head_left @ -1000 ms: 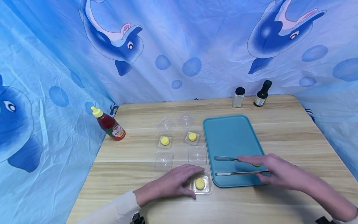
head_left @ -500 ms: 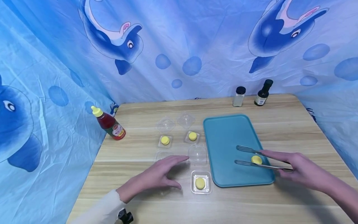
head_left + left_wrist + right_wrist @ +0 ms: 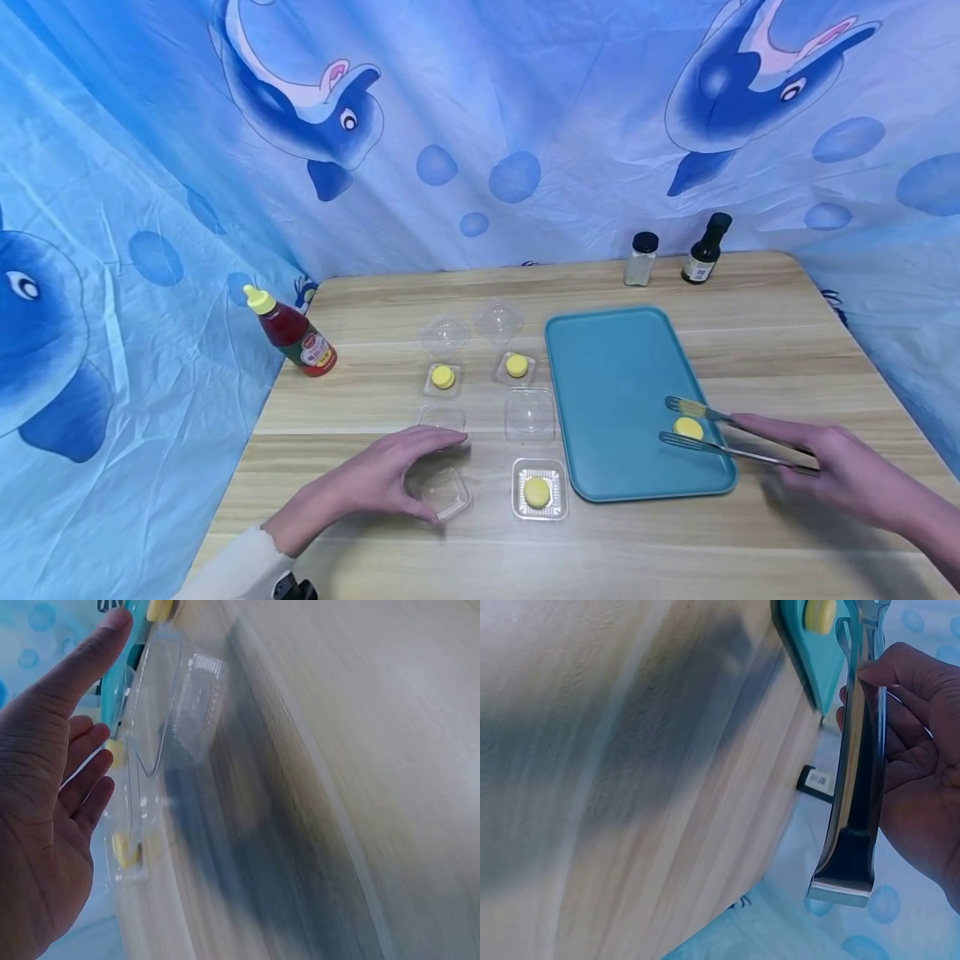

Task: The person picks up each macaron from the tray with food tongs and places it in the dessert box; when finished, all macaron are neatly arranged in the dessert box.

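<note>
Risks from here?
The tongs, parted around the round yellow piece, may slip off or squash it if the right hand squeezes. That piece lies near the right edge of the tray, so a nudge might push it out. The left hand, beside the clear container, could knock it.

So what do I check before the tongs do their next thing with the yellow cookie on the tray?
1. Right hand holding the tongs: ok.
2. Tongs around the cookie: ok, from above one arm shows on each side.
3. Tongs squeezed tight: not ok, they're spread apart.
4. A box without a cookie: ok, the one by the left hand looks empty.
5. Left hand touching that box: cannot tell.

I'd guess squeezing comes next.
</note>
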Demonstrator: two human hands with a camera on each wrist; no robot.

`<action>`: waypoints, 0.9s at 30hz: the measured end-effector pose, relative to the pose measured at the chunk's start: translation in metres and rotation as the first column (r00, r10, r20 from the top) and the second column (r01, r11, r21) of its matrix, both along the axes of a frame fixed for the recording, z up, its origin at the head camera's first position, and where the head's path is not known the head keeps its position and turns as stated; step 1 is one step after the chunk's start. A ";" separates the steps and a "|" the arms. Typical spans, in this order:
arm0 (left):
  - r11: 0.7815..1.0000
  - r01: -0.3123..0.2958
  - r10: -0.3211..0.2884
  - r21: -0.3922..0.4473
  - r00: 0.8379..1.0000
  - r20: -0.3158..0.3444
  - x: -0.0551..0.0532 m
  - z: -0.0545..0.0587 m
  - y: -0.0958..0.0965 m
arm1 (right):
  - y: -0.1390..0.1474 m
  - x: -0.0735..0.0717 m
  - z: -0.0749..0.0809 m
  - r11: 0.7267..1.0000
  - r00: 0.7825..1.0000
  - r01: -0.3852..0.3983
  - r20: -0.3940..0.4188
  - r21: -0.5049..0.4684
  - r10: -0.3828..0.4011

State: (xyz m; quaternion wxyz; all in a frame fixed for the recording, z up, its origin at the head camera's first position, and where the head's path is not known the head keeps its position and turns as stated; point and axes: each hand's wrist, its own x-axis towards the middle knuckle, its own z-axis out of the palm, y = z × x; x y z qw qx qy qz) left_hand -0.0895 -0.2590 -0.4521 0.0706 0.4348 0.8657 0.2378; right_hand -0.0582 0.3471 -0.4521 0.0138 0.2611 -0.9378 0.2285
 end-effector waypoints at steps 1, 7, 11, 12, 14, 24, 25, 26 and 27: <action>1.000 0.009 -0.009 0.000 1.000 -0.009 0.000 0.000 -0.002 | 0.001 0.001 -0.001 1.000 1.000 0.007 0.006 0.008 -0.007; 1.000 0.031 -0.031 -0.003 0.999 -0.037 0.002 0.000 -0.007 | 0.009 0.003 -0.004 0.999 0.999 0.028 0.026 0.033 -0.029; 0.999 0.051 -0.051 -0.001 0.998 -0.046 0.004 -0.001 -0.009 | 0.012 0.004 -0.006 0.999 0.999 0.025 0.025 0.039 -0.026; 0.998 0.057 -0.057 -0.003 0.997 -0.051 0.004 -0.002 -0.009 | 0.012 0.004 -0.007 0.999 0.999 0.025 0.025 0.039 -0.026; 0.998 0.065 -0.066 -0.010 0.996 -0.058 0.005 -0.002 -0.010 | 0.013 0.004 -0.007 0.999 0.999 0.025 0.032 0.040 -0.026; 0.996 0.075 -0.080 -0.050 0.992 -0.093 0.004 -0.008 -0.013 | 0.016 0.003 -0.007 1.000 0.998 0.021 0.056 0.016 -0.022; 0.996 0.075 -0.079 -0.051 0.992 -0.093 0.003 -0.008 -0.013 | 0.017 0.003 -0.008 1.000 0.998 0.018 0.059 0.009 -0.019; 0.996 0.075 -0.080 -0.052 0.992 -0.100 0.003 -0.009 -0.013 | 0.017 0.003 -0.008 1.000 0.998 0.016 0.059 0.002 -0.016; 0.996 0.077 -0.082 -0.052 0.991 -0.103 0.002 -0.009 -0.013 | 0.017 0.003 -0.008 1.000 0.998 0.012 0.060 -0.003 -0.012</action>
